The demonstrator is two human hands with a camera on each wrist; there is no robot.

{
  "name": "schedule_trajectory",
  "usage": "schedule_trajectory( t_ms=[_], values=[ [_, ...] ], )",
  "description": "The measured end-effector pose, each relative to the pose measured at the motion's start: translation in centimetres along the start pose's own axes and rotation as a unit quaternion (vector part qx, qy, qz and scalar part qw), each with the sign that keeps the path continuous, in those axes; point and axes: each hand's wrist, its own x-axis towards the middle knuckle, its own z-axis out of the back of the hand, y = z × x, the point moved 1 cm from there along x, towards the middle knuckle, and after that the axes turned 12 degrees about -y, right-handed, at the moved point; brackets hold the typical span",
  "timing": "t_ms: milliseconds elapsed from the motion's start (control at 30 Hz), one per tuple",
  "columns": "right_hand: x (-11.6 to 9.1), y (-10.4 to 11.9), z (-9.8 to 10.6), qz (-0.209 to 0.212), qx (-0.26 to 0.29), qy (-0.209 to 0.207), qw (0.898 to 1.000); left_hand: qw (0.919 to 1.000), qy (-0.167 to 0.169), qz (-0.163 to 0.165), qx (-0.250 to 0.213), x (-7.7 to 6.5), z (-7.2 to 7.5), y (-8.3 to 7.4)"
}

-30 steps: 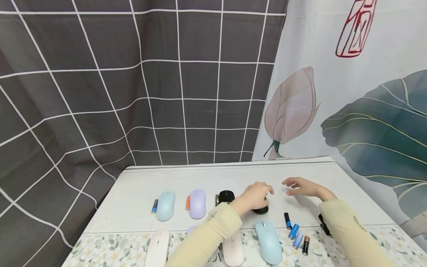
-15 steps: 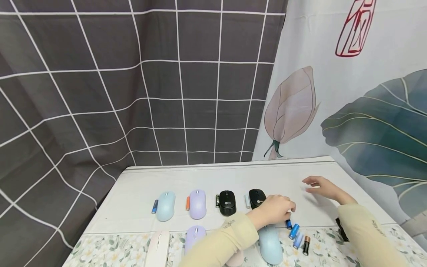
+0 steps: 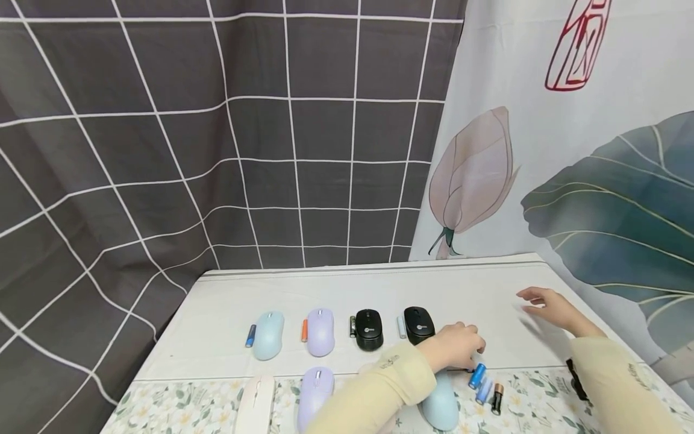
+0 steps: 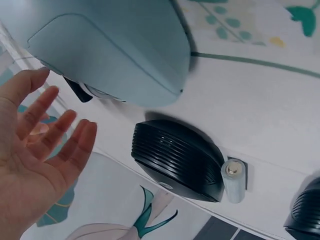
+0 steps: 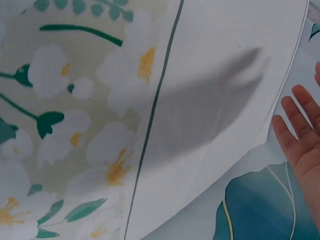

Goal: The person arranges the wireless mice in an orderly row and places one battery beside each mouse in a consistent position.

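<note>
My left hand (image 3: pixel 458 346) hovers over the near-right part of the table, above the far end of a light blue mouse (image 3: pixel 440 404). Its fingers are relaxed and apart in the left wrist view, holding nothing, with the thumb near the mouse's edge. A dark battery (image 4: pixel 78 90) shows partly behind that mouse; in the head view the hand mostly hides it. Close by lie a blue battery (image 3: pixel 477 376), a pale violet-blue battery (image 3: pixel 484 392) and a black-and-copper battery (image 3: pixel 497 399). My right hand (image 3: pixel 555 308) is held above the table's right side, fingers loosely extended, touching nothing.
A back row pairs mice with batteries: light blue mouse (image 3: pixel 268 336), purple mouse (image 3: pixel 320 332), black mouse (image 3: pixel 369 330) and another black mouse (image 3: pixel 418 324) beside a pale battery (image 3: pixel 401 326). In front lie a white mouse (image 3: pixel 255 405) and a purple mouse (image 3: pixel 315 395).
The left hand has left the right-hand black mouse, which now lies uncovered beside the pale battery, and moved right and nearer towards the loose batteries. The right hand has drifted right.
</note>
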Motion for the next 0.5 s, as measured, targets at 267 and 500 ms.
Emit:
schedule_trajectory(
  t_ms=[267, 500],
  values=[
    [-0.17, -0.12, -0.47, -0.015, 0.006, 0.020, 1.000, 0.9991, 0.032, 0.022, -0.016, 0.00, -0.17, -0.73],
    [0.66, 0.38, -0.82, -0.010, 0.009, 0.015, 1.000, 0.9968, 0.044, 0.048, -0.048, 0.30, 0.04, -0.52]
  ],
)
